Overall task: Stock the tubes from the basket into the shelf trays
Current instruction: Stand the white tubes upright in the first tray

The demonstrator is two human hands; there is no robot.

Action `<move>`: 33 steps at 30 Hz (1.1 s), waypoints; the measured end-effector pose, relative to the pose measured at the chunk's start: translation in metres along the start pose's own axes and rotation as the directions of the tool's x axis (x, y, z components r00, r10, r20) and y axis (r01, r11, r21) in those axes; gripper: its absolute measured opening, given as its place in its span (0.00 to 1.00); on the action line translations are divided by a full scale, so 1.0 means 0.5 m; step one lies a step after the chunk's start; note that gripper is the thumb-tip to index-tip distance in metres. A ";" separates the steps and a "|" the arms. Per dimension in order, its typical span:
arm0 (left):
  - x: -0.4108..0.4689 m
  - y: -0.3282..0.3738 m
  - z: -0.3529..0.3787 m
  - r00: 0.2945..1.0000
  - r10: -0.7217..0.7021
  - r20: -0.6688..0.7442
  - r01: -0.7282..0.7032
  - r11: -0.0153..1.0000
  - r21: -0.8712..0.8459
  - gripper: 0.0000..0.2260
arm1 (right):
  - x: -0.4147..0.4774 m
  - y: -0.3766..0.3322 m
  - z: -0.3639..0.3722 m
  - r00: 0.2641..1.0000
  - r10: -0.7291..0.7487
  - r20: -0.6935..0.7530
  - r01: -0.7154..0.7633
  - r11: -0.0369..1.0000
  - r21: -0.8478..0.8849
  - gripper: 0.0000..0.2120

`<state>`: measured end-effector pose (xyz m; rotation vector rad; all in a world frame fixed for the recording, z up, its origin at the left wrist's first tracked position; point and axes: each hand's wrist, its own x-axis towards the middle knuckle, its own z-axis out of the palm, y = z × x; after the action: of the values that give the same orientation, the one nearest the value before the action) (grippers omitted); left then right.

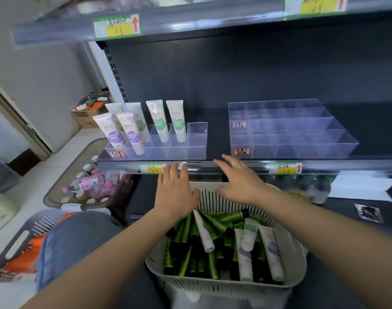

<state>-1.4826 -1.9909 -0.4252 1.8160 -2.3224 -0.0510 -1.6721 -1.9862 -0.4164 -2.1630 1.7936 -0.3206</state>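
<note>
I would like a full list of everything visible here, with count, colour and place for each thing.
Left tray: one, clear, shelf left.
Right tray: one, clear, shelf right.
Standing tubes: six, white, two purple-printed and four green-printed, in the left tray.
Basket: one, white, below the shelf edge.
Green tubes: many, black-capped, in the basket.
White tubes: at least four, in the basket.
Pink bottles: many, in a grey bin, floor left.
Cardboard box: one, brown, far left.
Left hand: one, open, above the basket's far rim.
Right hand: one, open, beside it.
</note>
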 end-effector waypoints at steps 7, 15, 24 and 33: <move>-0.015 0.019 0.081 0.991 -0.012 0.135 0.029 0.992 -0.124 0.36 | -0.031 0.056 0.065 0.992 0.072 0.105 -0.075 0.997 0.025 0.39; 0.000 0.019 0.173 0.943 -0.082 0.324 0.181 0.940 -0.288 0.30 | -0.037 0.131 0.145 0.928 0.180 0.325 -0.200 0.979 0.027 0.29; 0.052 -0.006 0.280 0.845 -0.198 0.497 0.385 0.870 -0.308 0.21 | -0.002 0.176 0.221 0.814 0.211 0.542 -0.250 0.968 -0.001 0.14; 0.090 -0.034 0.360 0.821 -0.237 0.519 0.423 0.864 -0.274 0.14 | 0.039 0.193 0.268 0.704 0.200 0.682 -0.100 0.978 -0.183 0.08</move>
<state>-1.5077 -2.0550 -0.5981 2.1430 -2.0049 -1.0321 -1.7074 -2.0085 -0.5772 -1.8151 1.5288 0.6119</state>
